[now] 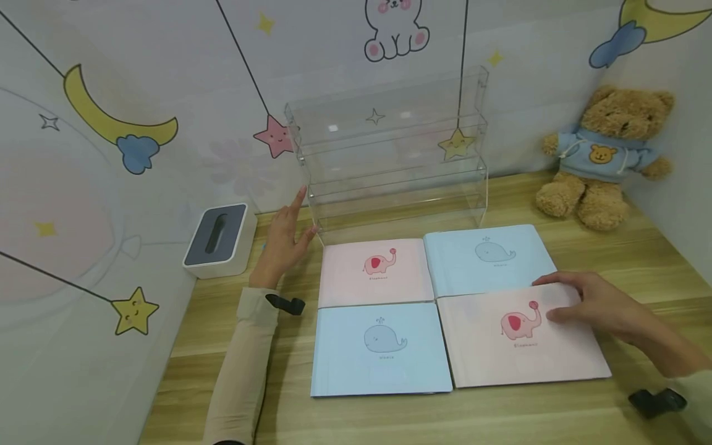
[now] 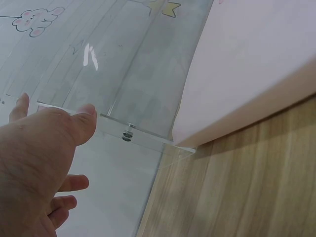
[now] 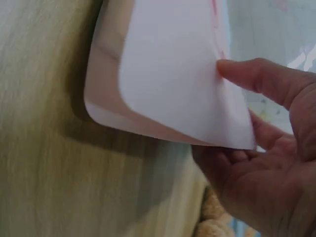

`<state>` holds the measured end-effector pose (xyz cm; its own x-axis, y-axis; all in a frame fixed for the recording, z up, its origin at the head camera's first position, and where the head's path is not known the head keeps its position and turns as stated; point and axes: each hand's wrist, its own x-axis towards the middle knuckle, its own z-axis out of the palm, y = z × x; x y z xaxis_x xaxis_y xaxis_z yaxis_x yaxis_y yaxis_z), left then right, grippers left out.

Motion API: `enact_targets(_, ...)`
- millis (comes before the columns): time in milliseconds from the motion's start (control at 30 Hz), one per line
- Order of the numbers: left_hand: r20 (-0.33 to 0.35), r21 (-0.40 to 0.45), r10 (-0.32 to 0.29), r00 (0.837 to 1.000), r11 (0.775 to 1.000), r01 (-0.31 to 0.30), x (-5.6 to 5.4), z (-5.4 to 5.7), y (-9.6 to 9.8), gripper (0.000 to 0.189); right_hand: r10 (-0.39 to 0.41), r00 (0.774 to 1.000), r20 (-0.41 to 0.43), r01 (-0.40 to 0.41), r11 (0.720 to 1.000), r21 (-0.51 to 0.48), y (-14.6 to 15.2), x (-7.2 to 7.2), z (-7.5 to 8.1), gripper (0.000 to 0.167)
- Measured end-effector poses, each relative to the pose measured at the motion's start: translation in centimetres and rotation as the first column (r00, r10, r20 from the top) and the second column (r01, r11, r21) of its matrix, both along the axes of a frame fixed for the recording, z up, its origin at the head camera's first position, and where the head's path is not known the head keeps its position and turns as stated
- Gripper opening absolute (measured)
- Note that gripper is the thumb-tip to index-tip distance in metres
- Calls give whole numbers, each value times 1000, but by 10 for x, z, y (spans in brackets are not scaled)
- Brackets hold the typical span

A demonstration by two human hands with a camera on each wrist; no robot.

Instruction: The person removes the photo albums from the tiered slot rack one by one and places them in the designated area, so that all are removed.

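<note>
My right hand (image 1: 603, 306) grips the front-right pink elephant book (image 1: 478, 346), thumb on its cover. In the right wrist view, the fingers reach behind the book's edge, and its cover (image 3: 168, 89) stands apart from the layer below. At the left side of a clear acrylic tiered rack (image 1: 395, 167) is my left hand (image 1: 285, 238), index finger extended upward and thumb by the rack's edge. The left wrist view shows that thumb at the panel edge. Another pink elephant book (image 1: 345, 278) and two blue whale books (image 1: 345, 346) lie beside the gripped one, nearly edge to edge.
A white box with a dark grey slotted top (image 1: 245, 247) stands left of the rack. At the back right sits a teddy bear (image 1: 601, 154) in a blue hoodie. The wood-grain table (image 1: 384, 420) meets a wall (image 1: 183, 37) with cartoon decorations.
</note>
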<state>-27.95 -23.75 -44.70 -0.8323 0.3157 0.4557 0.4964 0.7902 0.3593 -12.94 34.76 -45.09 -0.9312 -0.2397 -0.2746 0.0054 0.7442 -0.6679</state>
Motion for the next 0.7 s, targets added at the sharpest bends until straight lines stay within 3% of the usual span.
enact_targets(133,-27,2,-8,1000,1000,9,-1,-1,0,86,-3,994,-110,22,984,174,-4,4,4,66)
enact_targets(233,-35,2,-10,999,1000,10,-1,-1,0,86,-5,984,-177,48,969,243,-5,7,4,71)
enact_targets(500,-32,32,-32,999,999,33,1,0,0,87,-2,965,-263,65,971,232,-7,7,2,80)
enact_targets(600,-50,57,-39,998,998,41,2,3,0,90,-3,934,-357,71,982,178,-11,3,2,80)
enact_targets(700,-52,72,-11,999,997,14,6,8,-1,95,-25,877,-481,76,993,87,-14,-6,6,84)
